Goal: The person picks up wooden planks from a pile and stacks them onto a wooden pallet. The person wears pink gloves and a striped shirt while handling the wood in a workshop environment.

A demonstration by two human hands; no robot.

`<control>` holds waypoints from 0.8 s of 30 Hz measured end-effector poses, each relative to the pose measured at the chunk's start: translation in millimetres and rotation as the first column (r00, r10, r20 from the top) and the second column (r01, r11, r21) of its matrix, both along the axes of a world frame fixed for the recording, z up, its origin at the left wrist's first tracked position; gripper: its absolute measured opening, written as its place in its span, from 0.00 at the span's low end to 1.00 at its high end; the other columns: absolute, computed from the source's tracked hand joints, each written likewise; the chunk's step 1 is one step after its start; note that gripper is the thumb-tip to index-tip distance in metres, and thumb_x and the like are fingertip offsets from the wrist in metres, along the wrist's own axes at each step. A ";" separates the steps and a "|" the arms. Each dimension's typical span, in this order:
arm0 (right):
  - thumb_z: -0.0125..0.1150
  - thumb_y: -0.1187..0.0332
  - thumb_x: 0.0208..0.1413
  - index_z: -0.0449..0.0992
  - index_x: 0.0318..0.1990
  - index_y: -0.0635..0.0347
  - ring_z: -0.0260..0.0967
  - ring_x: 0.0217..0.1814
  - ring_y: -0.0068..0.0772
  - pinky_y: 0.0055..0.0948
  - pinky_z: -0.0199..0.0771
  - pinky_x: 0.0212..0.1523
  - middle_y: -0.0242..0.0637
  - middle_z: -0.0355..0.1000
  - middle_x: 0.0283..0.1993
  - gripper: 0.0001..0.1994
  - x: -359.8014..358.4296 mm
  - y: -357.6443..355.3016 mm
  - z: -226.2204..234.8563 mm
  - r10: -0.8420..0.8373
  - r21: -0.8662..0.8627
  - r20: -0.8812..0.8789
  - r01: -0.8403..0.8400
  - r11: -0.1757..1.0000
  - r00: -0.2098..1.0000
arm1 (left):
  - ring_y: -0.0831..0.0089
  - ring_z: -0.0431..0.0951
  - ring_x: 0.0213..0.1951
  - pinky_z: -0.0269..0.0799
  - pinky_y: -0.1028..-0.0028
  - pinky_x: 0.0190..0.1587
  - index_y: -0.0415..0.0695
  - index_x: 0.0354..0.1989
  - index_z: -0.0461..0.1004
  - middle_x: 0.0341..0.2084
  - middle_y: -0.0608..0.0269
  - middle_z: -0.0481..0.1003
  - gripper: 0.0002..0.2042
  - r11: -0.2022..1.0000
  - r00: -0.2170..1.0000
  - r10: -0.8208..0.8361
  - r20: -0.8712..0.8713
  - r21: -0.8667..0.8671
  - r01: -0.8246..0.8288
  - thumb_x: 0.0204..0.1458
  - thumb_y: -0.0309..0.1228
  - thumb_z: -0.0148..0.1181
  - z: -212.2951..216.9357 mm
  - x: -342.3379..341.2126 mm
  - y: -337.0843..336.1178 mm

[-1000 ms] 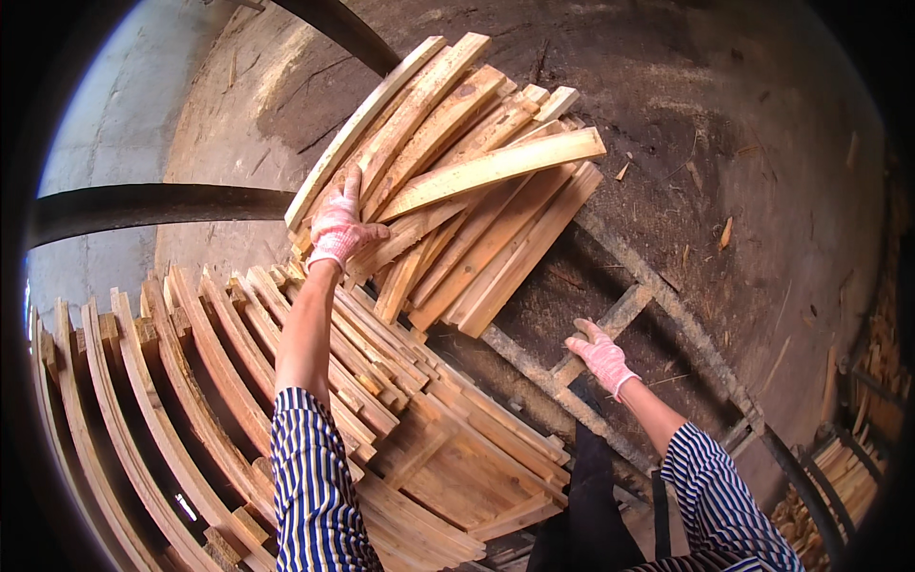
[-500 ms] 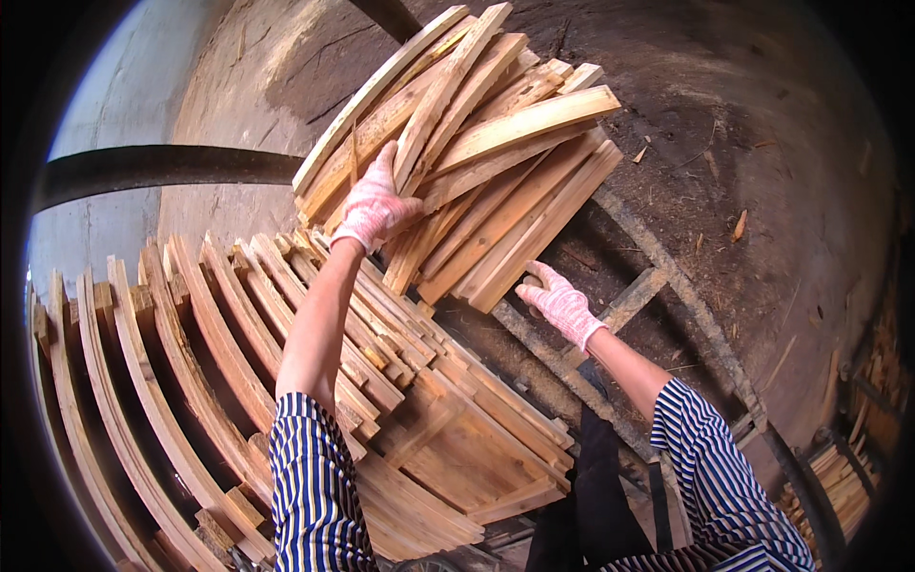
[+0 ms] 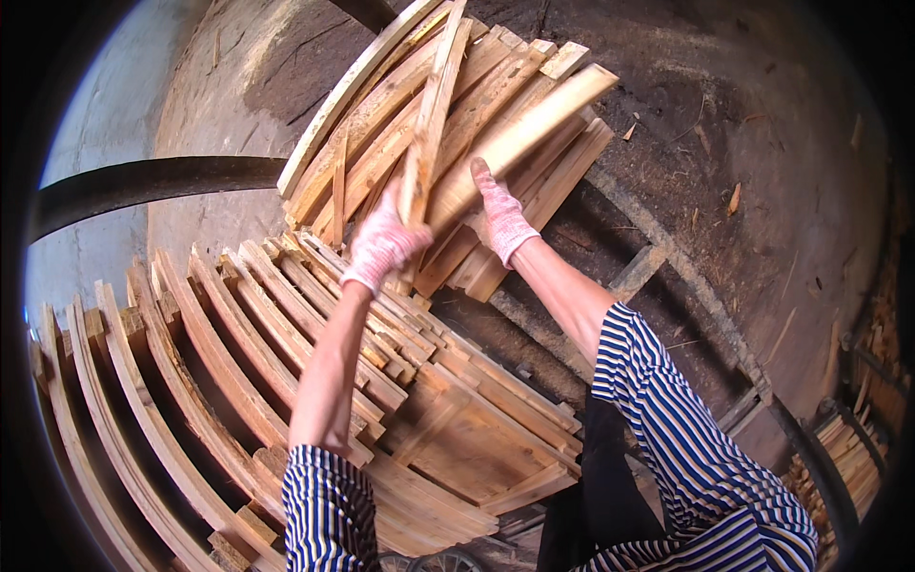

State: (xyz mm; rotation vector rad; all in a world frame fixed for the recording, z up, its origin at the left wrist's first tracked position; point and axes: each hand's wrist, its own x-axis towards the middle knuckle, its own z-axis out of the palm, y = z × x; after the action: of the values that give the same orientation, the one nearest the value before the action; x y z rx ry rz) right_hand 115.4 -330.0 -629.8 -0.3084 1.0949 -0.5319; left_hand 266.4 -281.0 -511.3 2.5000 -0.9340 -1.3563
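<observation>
A heap of wooden slats (image 3: 381, 119) lies at the top middle, its pieces crossing at angles. My left hand (image 3: 386, 240), in a pink-and-white knit glove, is closed around the lower end of a steep narrow slat (image 3: 431, 133); its fingers are partly hidden and blurred. A pale, motion-blurred slat (image 3: 534, 129) slants up to the right. My right hand (image 3: 500, 212), gloved alike, grips this pale piece near its lower end, thumb along its side and fingers mostly hidden. Other slats (image 3: 562, 181) lie beneath it.
Rows of spaced slats (image 3: 181, 372) stand at the left, beside a tightly packed stack (image 3: 477, 429). A rusty metal frame (image 3: 658, 243) runs along the right of the heap. A dark curved bar (image 3: 162, 181) reaches in from the left. Wood scraps (image 3: 734, 198) litter the dirt floor.
My right hand has moved up and left from the heap's lower corner onto the pale slat. My left hand has shifted down, and the steep slat's lower end has come with it.
</observation>
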 end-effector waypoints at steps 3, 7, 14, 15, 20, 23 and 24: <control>0.63 0.41 0.58 0.47 0.77 0.57 0.45 0.80 0.52 0.46 0.49 0.78 0.49 0.48 0.79 0.48 -22.2 33.4 -26.8 0.001 -0.076 0.212 0.016 0.997 0.977 | 0.66 0.81 0.29 0.83 0.70 0.24 0.54 0.75 0.51 0.39 0.50 0.79 0.49 0.961 0.962 -0.098 -0.254 -0.275 0.025 0.41 0.22 0.69 -31.5 -30.6 64.0; 0.71 0.39 0.49 0.48 0.76 0.62 0.53 0.78 0.50 0.44 0.57 0.76 0.51 0.53 0.77 0.56 -121.8 97.7 -4.7 0.363 -0.162 0.194 -0.335 0.928 0.911 | 0.56 0.81 0.49 0.82 0.64 0.52 0.47 0.75 0.48 0.53 0.47 0.76 0.49 0.985 0.899 0.148 -0.413 -0.018 -0.171 0.42 0.28 0.69 -29.1 -121.3 169.1; 0.78 0.54 0.50 0.58 0.73 0.63 0.64 0.69 0.38 0.38 0.64 0.70 0.45 0.67 0.67 0.47 -183.5 210.0 42.8 0.179 0.201 0.372 -0.267 0.942 0.911 | 0.60 0.71 0.61 0.68 0.64 0.66 0.37 0.75 0.45 0.61 0.48 0.69 0.57 0.930 0.906 0.318 -0.280 -0.094 -0.356 0.38 0.31 0.80 9.1 -229.1 320.7; 0.77 0.56 0.51 0.60 0.71 0.63 0.66 0.67 0.36 0.37 0.66 0.68 0.43 0.69 0.65 0.44 -183.3 222.2 49.2 0.182 0.196 0.369 -0.268 0.943 0.911 | 0.60 0.71 0.61 0.68 0.64 0.66 0.36 0.75 0.45 0.61 0.48 0.69 0.57 0.918 0.893 0.347 -0.288 -0.090 -0.386 0.38 0.32 0.81 20.7 -232.7 331.4; 0.74 0.65 0.54 0.67 0.67 0.63 0.70 0.63 0.32 0.35 0.71 0.64 0.39 0.73 0.61 0.34 -185.9 283.7 109.7 0.269 0.149 0.388 -0.349 0.925 0.881 | 0.58 0.69 0.63 0.67 0.61 0.65 0.35 0.74 0.46 0.64 0.47 0.65 0.64 0.938 0.949 0.237 -0.208 -0.207 -0.279 0.30 0.46 0.85 77.7 -223.7 401.4; 0.75 0.69 0.52 0.67 0.65 0.62 0.74 0.57 0.33 0.36 0.77 0.58 0.38 0.75 0.58 0.33 -189.6 313.7 150.5 0.351 -0.047 0.350 -0.358 0.933 0.869 | 0.60 0.75 0.58 0.72 0.64 0.60 0.35 0.72 0.50 0.58 0.48 0.71 0.59 0.818 0.932 0.145 -0.333 -0.490 -0.302 0.35 0.49 0.83 109.4 -199.2 392.4; 0.76 0.70 0.51 0.66 0.66 0.61 0.74 0.58 0.33 0.36 0.77 0.59 0.38 0.75 0.59 0.35 -189.7 325.6 160.5 0.372 -0.131 0.348 -0.348 0.928 0.861 | 0.62 0.76 0.55 0.74 0.65 0.58 0.35 0.70 0.54 0.56 0.50 0.73 0.54 0.730 0.803 0.282 -0.525 -0.425 -0.535 0.37 0.45 0.83 137.4 -190.2 353.6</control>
State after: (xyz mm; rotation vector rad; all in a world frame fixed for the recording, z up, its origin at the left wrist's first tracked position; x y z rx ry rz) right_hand -74.3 -4.4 -469.2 -0.4399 0.6331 -0.2711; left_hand 76.1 72.6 -373.9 1.7175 -0.5076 -1.1804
